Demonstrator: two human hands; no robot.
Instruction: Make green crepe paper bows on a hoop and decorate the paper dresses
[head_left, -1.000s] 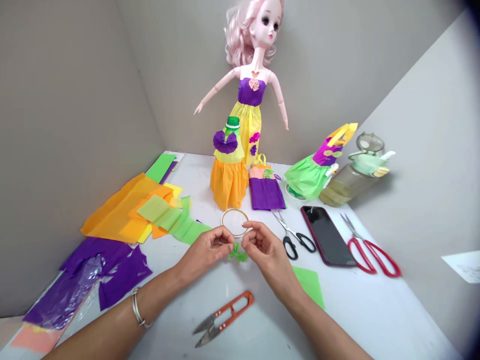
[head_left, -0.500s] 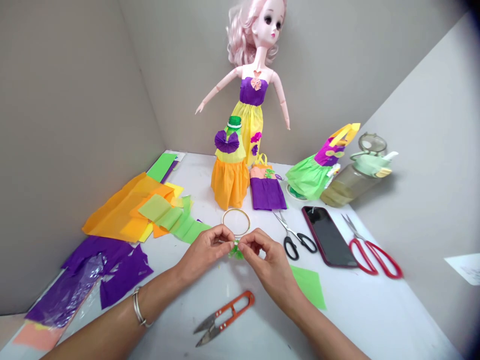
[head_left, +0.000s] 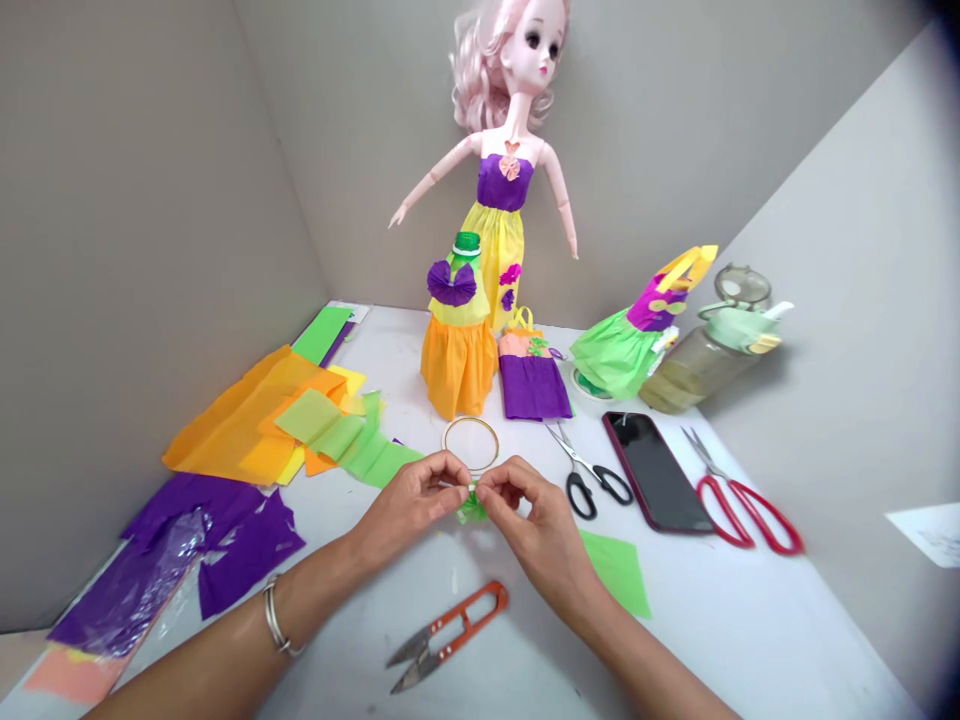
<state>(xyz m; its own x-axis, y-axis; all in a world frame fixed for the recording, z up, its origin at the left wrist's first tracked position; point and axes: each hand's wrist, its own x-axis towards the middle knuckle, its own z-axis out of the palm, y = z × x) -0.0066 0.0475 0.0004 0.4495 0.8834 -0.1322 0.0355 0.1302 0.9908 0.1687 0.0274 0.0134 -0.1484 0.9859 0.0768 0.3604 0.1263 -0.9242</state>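
Note:
My left hand point(head_left: 421, 492) and my right hand point(head_left: 529, 505) meet over the middle of the table, fingertips almost touching. Both pinch a small piece of gathered green crepe paper point(head_left: 472, 508), which hangs below the fingertips. Much of its upper edge is hidden by my fingers. Just beyond them lies a thin gold ring point(head_left: 471, 444). Orange-handled thread snips point(head_left: 450, 638) rest on the table nearer to me, blades pointing left. A flat green paper piece point(head_left: 616, 572) lies partly behind my right wrist.
Orange paper point(head_left: 232, 420), purple paper point(head_left: 251, 550) and a green strip point(head_left: 367, 450) lie left. Behind stand a doll point(head_left: 504, 185) and a dressed bottle point(head_left: 457, 365). Black-handled scissors point(head_left: 592, 480), a phone point(head_left: 660, 475), red-handled scissors point(head_left: 750, 505) and a tilted water bottle point(head_left: 690, 370) are right.
The view has shifted very slightly. Both hands keep the same pinch, and the green paper between them has turned a little.

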